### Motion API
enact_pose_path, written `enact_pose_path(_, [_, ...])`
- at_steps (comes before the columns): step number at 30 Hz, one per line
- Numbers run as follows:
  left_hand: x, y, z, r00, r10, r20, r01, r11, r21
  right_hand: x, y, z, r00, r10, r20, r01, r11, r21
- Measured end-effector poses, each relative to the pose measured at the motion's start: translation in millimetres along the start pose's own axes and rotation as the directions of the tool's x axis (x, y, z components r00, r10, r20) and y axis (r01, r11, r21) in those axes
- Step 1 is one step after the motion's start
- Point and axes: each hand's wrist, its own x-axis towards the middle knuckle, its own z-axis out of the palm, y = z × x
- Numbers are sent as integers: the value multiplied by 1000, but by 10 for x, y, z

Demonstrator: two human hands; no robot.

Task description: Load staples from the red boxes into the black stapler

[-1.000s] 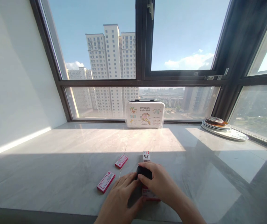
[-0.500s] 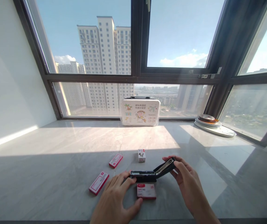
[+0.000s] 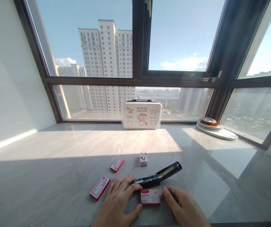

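Two bare hands of mine come up from the bottom edge, which cuts off both my wrists. My left hand [image 3: 118, 200] is spread, thumb well apart from the fingers; the fingertips cover the left end of an open black stapler [image 3: 147, 182], and I cannot tell how firmly they press. My right hand [image 3: 181, 205] is narrow and partly curled, its fingertips at the right edge of a red-and-white box [image 3: 150, 198] just below the stapler; the lower fingers are hidden, so I cannot tell whether it grips. The box's small print is too blurred to read, as are the fine parts inside the stapler.

All this is on a glossy grey marbled sill [image 3: 55, 183], shaded in front, with a band of sunlight behind. Two pink-edged flat boxes lie to the left, one nearer [image 3: 100, 188], one farther [image 3: 117, 165]; a small white box [image 3: 143, 159] stands beyond the stapler. At the back, a cartoon-printed case [image 3: 142, 116] stands before dark-framed windows [image 3: 138, 47]. Stacked plates [image 3: 217, 134] sit in the right corner; tall buildings [image 3: 107, 50] rise outside.
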Motion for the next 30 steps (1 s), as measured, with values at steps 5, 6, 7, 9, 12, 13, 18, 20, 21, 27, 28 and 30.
enact_pose_path(5, [-27,-59,-31,1000,-14,28,16,996,-91,62,-254,247,998,-45,-45,39,991,-131])
enact_pose_path(6, [-35,-78,-28,1000,-22,22,24,993,-112,81,-239,252,998,-53,-46,47,992,-119])
enact_pose_path(7, [-42,-95,-25,1000,-28,13,30,991,-131,98,-205,243,997,-61,-44,56,993,-101])
enact_pose_path(9, [-51,-118,-18,999,-36,-10,34,986,-161,126,-100,199,997,-71,-43,68,996,-65])
enact_pose_path(12, [-59,-122,-21,999,-39,-34,33,983,-178,130,76,104,997,-68,-45,66,997,-43])
enact_pose_path(13, [-62,-117,-24,998,-40,-37,33,982,-184,121,120,72,997,-64,-48,62,997,-40])
enact_pose_path(18, [-67,-90,-32,998,-57,-19,51,973,-225,72,87,-24,995,-81,-59,85,994,69])
enact_pose_path(20, [-56,-87,-25,998,-67,-15,62,972,-226,80,-41,-24,993,-113,-45,118,984,131])
enact_pose_path(21, [-50,-87,-20,997,-70,-14,65,972,-226,93,-117,-16,991,-131,-42,135,980,149])
enact_pose_path(27, [-25,-70,-20,998,-64,-24,57,972,-227,223,-485,120,970,-234,-71,240,966,92])
enact_pose_path(28, [-24,-64,-29,998,-63,-25,56,971,-231,245,-509,157,969,-234,-74,241,965,104])
enact_pose_path(30, [-23,-53,-53,998,-67,-19,60,969,-241,283,-533,235,976,-205,-74,215,962,168])
